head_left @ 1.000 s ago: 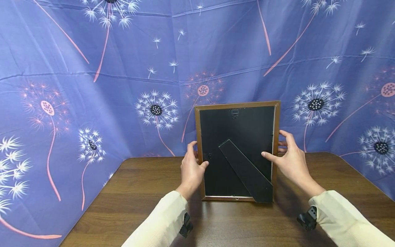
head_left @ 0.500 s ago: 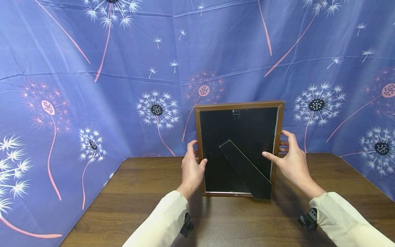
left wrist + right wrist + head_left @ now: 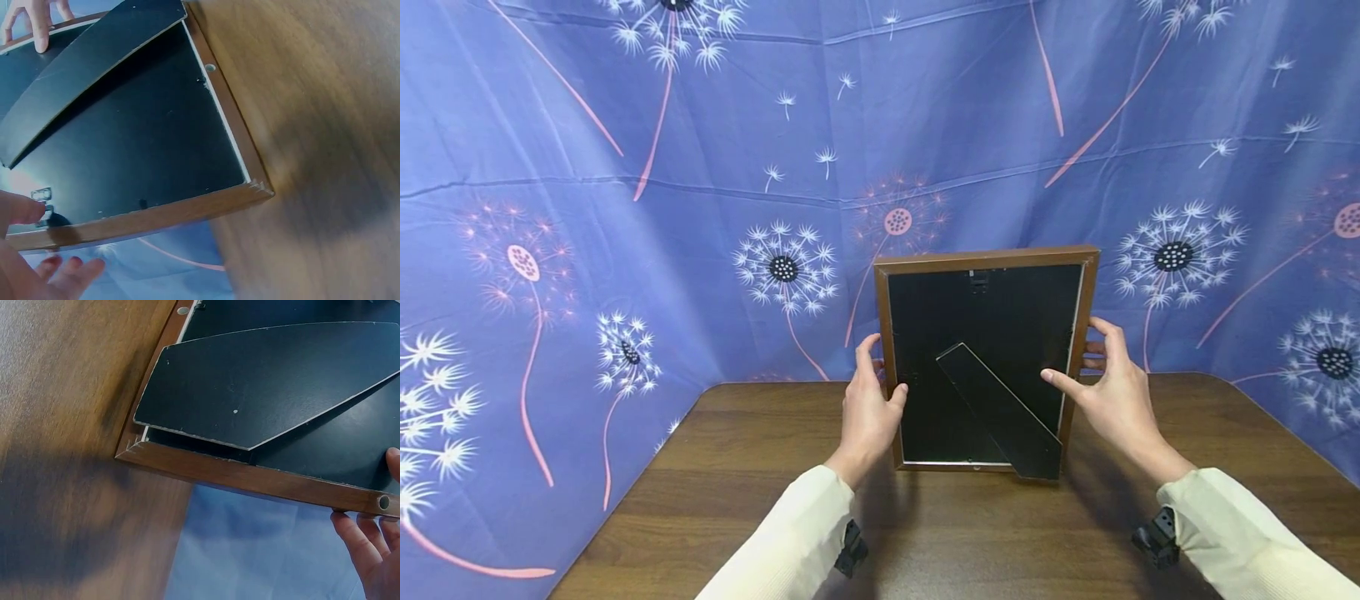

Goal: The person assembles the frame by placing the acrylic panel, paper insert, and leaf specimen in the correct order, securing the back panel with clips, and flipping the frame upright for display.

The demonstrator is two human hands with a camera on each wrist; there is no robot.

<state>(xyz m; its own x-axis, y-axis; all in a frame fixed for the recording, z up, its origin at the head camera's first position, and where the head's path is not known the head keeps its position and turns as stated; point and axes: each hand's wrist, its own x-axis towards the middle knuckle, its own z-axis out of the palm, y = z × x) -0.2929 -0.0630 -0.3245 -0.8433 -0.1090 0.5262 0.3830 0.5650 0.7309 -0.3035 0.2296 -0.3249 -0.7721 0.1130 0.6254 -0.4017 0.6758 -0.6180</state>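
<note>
A picture frame [image 3: 1015,333] is held nearly upright over the wooden table, its black back towards me and brown wooden border around it. The easel leg [image 3: 1000,408] slants down to the lower right corner, standing slightly off the backing in the right wrist view. My left hand [image 3: 868,412] grips the left side, thumb on the back and fingers behind the border. On the opposite side my right hand [image 3: 1112,396] holds the border the same way; its fingers [image 3: 359,540] show below the edge in the right wrist view. The front of the picture frame is hidden.
A brown wooden table [image 3: 737,467] spreads under the hands. Behind and to the sides hangs a blue cloth [image 3: 700,275] printed with dandelions. Black wrist cameras [image 3: 852,550] sit at both cuffs.
The picture frame's bottom edge has shifted up and away, while its top right corner has come slightly right and the top border shows more. Both hands keep their hold.
</note>
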